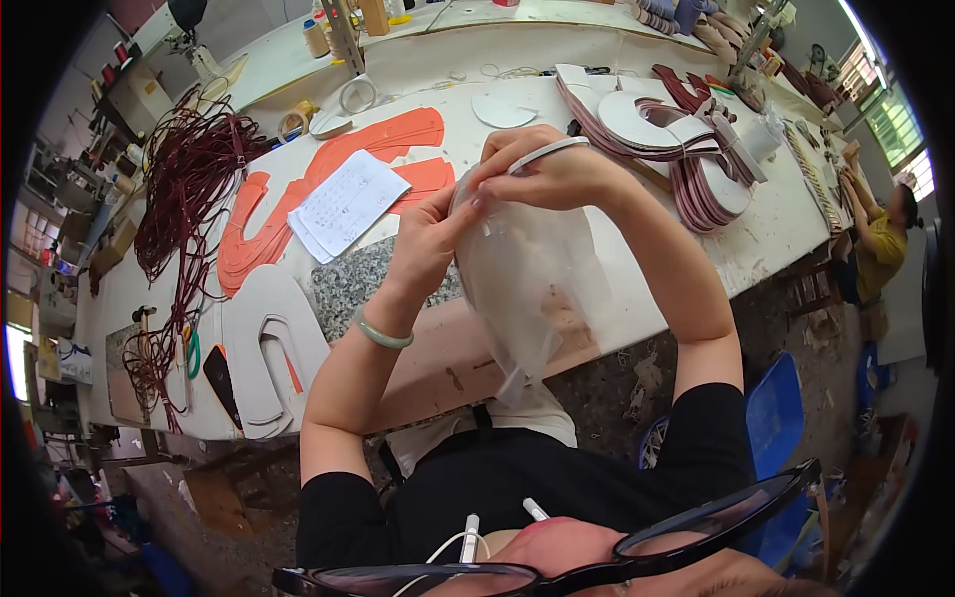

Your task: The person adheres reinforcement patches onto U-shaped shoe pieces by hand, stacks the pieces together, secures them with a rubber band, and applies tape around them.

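Note:
A clear, hazy plastic bag (517, 274) hangs down over the table's front edge, gathered at its top between my two hands. My left hand (433, 231) pinches the bag's upper edge, thumb pressed against the fingers. Close against it, my right hand (557, 179) has its fingers curled on the same gathered plastic. A thin white strip (549, 152) slants across the right fingers; where its lower end goes is hidden. Whether anything lies inside the bag I cannot make out.
Orange cut pieces (244, 244) lie left under a handwritten sheet (348, 204), near a speckled stone slab (343, 284). Dark red cords (194, 179), white U-shaped pieces (264, 323) and green-handled scissors (193, 356) are further left. Curved stacks (711, 189) stand right. A person (880, 239) works beyond a blue chair (776, 413).

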`<state>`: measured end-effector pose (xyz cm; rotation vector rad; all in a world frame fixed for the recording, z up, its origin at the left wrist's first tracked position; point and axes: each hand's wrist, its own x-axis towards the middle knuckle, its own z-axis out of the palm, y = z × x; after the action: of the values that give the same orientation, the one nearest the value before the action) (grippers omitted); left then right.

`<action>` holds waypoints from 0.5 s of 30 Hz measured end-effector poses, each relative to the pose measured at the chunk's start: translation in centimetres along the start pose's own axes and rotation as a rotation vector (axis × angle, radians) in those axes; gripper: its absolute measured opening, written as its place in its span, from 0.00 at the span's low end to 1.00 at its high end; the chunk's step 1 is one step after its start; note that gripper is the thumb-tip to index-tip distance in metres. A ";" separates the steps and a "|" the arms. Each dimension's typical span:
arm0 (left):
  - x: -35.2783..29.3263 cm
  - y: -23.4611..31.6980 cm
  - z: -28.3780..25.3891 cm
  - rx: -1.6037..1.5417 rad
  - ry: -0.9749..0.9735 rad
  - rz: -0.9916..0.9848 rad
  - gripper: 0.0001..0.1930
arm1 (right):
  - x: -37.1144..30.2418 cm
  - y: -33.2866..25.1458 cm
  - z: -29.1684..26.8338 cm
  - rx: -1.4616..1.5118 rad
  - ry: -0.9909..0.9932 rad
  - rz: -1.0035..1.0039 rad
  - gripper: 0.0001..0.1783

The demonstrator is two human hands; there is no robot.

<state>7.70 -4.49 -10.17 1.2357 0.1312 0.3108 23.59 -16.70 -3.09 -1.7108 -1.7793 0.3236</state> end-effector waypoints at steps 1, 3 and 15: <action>-0.2 0.3 0.2 0.036 0.013 -0.006 0.19 | 0.0 0.0 0.2 -0.004 0.000 -0.001 0.12; -0.6 0.7 0.3 0.070 0.031 -0.010 0.19 | 0.2 -0.2 1.0 -0.101 0.148 -0.092 0.14; -2.8 1.7 -3.6 -0.228 -0.014 -0.116 0.16 | 0.1 0.1 4.1 -0.414 0.331 -0.613 0.12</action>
<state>3.81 -1.62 -9.97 1.0003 0.1505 0.2103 21.23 -15.57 -6.31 -1.2701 -2.0867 -0.5902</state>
